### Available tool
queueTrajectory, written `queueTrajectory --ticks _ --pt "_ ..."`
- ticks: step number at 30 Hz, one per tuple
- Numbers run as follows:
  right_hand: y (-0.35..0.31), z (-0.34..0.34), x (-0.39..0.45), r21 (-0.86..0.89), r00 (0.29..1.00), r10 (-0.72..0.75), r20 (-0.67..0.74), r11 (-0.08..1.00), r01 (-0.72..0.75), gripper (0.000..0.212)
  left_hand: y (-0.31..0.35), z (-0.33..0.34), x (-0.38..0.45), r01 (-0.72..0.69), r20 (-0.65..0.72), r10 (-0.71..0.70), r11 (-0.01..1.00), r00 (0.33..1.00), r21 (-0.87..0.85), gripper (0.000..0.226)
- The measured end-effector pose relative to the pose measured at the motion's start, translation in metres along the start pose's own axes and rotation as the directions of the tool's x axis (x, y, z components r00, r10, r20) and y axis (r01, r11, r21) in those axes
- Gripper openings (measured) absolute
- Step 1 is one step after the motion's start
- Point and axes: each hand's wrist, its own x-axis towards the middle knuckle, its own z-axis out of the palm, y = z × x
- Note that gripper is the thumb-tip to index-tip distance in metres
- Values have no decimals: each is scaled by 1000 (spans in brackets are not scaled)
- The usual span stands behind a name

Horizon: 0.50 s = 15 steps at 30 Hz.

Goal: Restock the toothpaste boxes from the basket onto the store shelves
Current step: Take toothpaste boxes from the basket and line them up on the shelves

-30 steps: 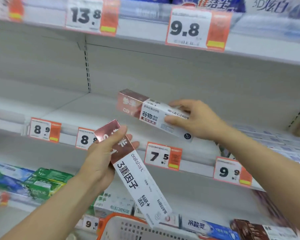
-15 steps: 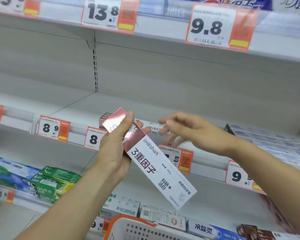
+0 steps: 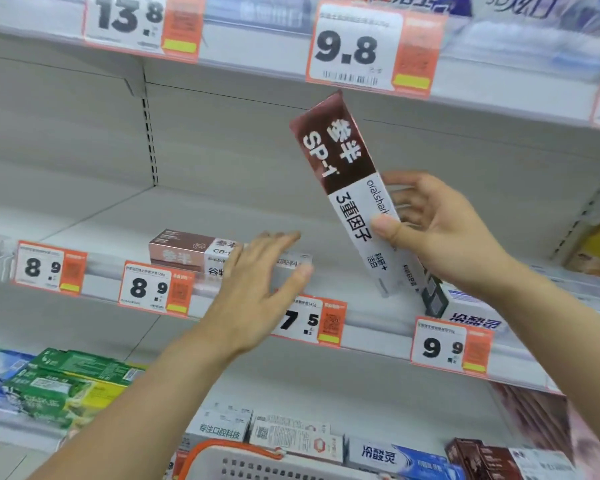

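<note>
**Toothpaste box in your right hand, one already on the shelf**

Toothpaste box (image 3: 355, 195), the tall brown-and-white one, is pinched in your right hand (image 3: 440, 233), thumb on its front face and fingers behind, and it stands almost upright above the middle shelf (image 3: 125, 216). Your left hand (image 3: 257, 282) is released: fingers straight and spread, hovering over or lightly against the shelved box (image 3: 194, 252) that lies flat at the shelf's front edge. Whether the palm actually touches it, you cannot tell from the head view.

What could go wrong, as a judgement: the held box is gripped near its lower half, so its top could swing and knock the 9.8 price tag (image 3: 357, 46) on the rail above as you lower it. Setting it down at this tilt could also leave it lying crooked. A push from your left hand could slide the shelved box off its 8.9 price tag (image 3: 153, 289).

Around you: a blue-and-white carton (image 3: 471, 313) sits just right of the held box's lower end and narrows the landing space. The basket (image 3: 257, 462) rim shows at the bottom edge, in front of more boxes on the lower shelf; green packs (image 3: 73, 379) lie at the lower left.
</note>
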Motion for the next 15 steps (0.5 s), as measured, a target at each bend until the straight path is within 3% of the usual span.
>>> queueTrajectory --ticks 1,3,7,11,15 --pt "5 0 4 10 999 0 -32 1000 0 46 -9 5 2 -45 27 41 984 999 170 66" --pt "14 2 12 -18 997 5 -77 1000 -6 45 -21 5 4 -84 33 77 936 996 343 61" --pt "29 2 19 -186 996 67 -55 980 -76 46 -30 -7 2 -28 -42 50 909 998 416 65" --pt "43 5 17 -333 989 107 98 940 -69 52 -40 -23 0 114 -115 -67 875 991 470 76" --pt "48 11 11 -514 948 211 239 856 -61 56 -44 -31 -2 193 -148 -140 871 979 451 67"
